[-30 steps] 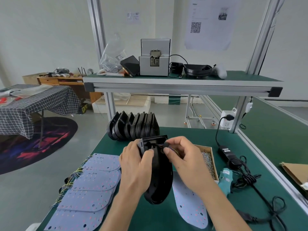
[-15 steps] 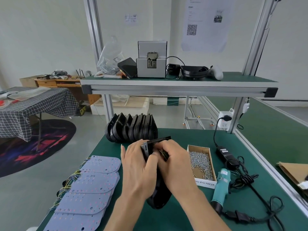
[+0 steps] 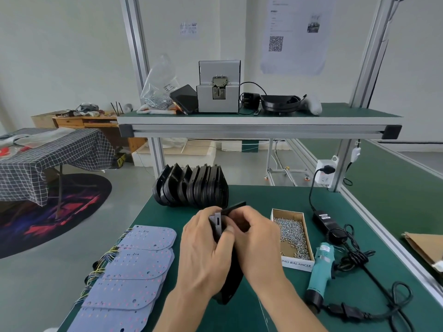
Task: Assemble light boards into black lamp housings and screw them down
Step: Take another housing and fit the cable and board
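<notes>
- Two hands hold one black lamp housing (image 3: 227, 281) upright on its edge over the green bench (image 3: 275, 197), near the middle of its front half.
- Left hand (image 3: 203, 250) wraps the housing's left side, fingers curled round it and thumb pressed near a small slot at the top.
- Right hand (image 3: 256, 240) grips the top right edge, fingers curled over the rim.
- Housing is glossy black, narrow seen edge-on, with a rounded lower end.
- More black housings (image 3: 191, 188) stand in a row behind, just beyond the hands.
- Pale light boards (image 3: 134, 271) lie overlapping to the left, coloured wires at their left edges.
- Screw box (image 3: 292, 238) to the right reads "ING BALANCER" on its front; a teal electric screwdriver (image 3: 321, 271) lies beside it, label unreadable.
</notes>
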The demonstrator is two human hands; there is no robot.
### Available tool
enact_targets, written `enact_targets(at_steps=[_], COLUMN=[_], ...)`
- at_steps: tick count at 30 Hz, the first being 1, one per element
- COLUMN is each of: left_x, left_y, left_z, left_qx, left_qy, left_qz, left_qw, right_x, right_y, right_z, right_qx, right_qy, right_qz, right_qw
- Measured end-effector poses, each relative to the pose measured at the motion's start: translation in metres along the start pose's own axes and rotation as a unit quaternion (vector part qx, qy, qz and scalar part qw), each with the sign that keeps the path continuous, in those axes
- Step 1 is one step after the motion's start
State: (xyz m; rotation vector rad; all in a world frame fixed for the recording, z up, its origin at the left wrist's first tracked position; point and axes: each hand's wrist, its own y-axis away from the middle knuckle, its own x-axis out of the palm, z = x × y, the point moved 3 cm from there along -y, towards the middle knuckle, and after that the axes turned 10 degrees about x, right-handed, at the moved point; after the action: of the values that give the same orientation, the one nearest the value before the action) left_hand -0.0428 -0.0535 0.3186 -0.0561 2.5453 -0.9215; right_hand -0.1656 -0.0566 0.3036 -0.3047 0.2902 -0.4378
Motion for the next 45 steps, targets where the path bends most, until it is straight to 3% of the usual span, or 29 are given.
enact_targets(at_steps=[6, 16, 21, 25, 29, 38, 40, 43, 45], left_x=[-0.008, -0.001, -0.005, 0.005, 0.01, 0.012, 0.011, 0.004, -0.001], left_y=[0.003, 0.011, 0.008, 0.01, 0.011, 0.012, 0.008, 0.003, 0.002], left_z=[0.011, 0.002, 0.007, 0.003, 0.0, -0.001, 0.0, 0.01, 0.012], left_qx=[-0.043, -0.015, -0.016, 0.007, 0.007, 0.006, -0.028, -0.088, -0.099], left_qy=[0.046, 0.027, 0.041, 0.057, 0.067, 0.031, 0.048, 0.096, 0.107], left_qz=[-0.013, -0.012, -0.032, -0.03, -0.024, 0.003, -0.003, -0.027, -0.036], left_qw=[0.998, 0.999, 0.999, 0.998, 0.997, 0.999, 0.998, 0.991, 0.989], right_x=[-0.002, 0.001, -0.003, -0.016, -0.016, -0.007, -0.02, -0.058, -0.07], right_y=[0.009, 0.007, 0.012, 0.007, 0.015, 0.023, 0.021, 0.025, 0.042], right_z=[0.002, -0.008, -0.005, -0.004, -0.002, -0.007, -0.003, -0.013, -0.029], right_qx=[-0.022, -0.004, -0.015, 0.035, 0.0, 0.015, -0.001, -0.032, 0.001], right_qy=[-0.012, -0.005, -0.009, -0.026, 0.017, 0.059, 0.023, 0.031, 0.079], right_qz=[0.114, 0.056, 0.102, 0.034, 0.017, 0.15, 0.126, -0.011, -0.003], right_qw=[0.993, 0.998, 0.995, 0.998, 1.0, 0.987, 0.992, 0.999, 0.997])
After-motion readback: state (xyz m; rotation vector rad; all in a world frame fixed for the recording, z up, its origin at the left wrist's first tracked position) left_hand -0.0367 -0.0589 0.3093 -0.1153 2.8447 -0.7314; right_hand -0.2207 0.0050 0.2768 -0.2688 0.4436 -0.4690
